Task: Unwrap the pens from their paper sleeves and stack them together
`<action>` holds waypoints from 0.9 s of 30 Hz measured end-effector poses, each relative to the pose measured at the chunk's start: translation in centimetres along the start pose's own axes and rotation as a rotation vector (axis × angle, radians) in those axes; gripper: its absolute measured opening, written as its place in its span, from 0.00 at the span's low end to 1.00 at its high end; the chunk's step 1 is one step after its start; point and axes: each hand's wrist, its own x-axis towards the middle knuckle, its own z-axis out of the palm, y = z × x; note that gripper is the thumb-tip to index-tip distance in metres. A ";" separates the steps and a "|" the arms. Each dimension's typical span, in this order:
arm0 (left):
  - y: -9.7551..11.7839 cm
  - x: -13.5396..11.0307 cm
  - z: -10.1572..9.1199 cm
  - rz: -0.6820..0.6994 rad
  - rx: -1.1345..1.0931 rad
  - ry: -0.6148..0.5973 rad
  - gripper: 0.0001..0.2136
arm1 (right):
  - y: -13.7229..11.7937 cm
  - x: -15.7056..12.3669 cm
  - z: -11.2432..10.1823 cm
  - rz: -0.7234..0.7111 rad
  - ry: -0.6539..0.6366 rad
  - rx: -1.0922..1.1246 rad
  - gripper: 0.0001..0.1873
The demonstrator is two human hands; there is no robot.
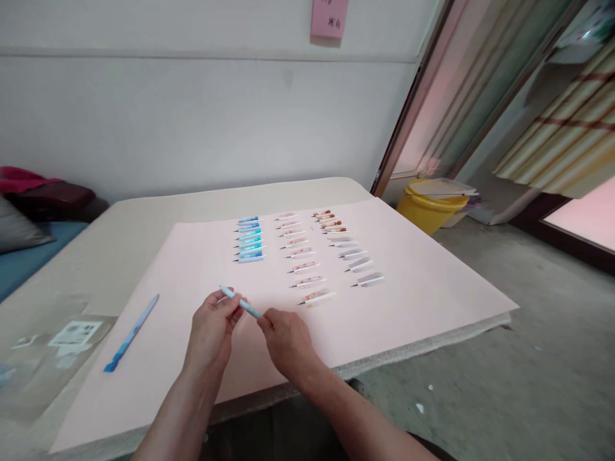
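Between my two hands is a light blue pen (248, 308), slanting down to the right above the pink sheet (408, 307). The fingers of my left hand (214, 323) pinch it close to its tip end. My right hand (287, 339) grips its other end, which the fingers hide. Farther back lie columns of pen refills with coloured sleeves: a blue and teal group (248, 240), a pale pink patterned group (302, 266), a brown-topped group (331, 221) and a grey group (358, 264). A blue pen (132, 334) rests alone on the left.
A clear plastic bag (48, 371) with a white label lies at the table's left. Behind the table stands a white wall (192, 121) with a pink note (329, 19). On the floor to the right is a yellow bucket (427, 208). A grey cushion (22, 224) sits far left.
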 end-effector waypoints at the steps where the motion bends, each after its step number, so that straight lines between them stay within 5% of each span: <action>1: 0.0 0.0 0.0 0.003 -0.008 -0.007 0.13 | 0.0 0.1 0.0 0.004 -0.001 -0.004 0.14; 12: 0.2 -0.4 0.6 0.048 -0.020 0.043 0.15 | -0.2 0.1 -0.1 0.008 -0.007 0.060 0.14; 19: 0.2 -0.2 0.6 0.047 -0.063 -0.034 0.19 | 0.4 0.8 -0.5 0.095 -0.218 0.434 0.15; 27: -0.1 -0.2 0.4 0.054 0.037 0.054 0.17 | 0.0 0.1 -0.3 -0.002 -0.008 0.203 0.15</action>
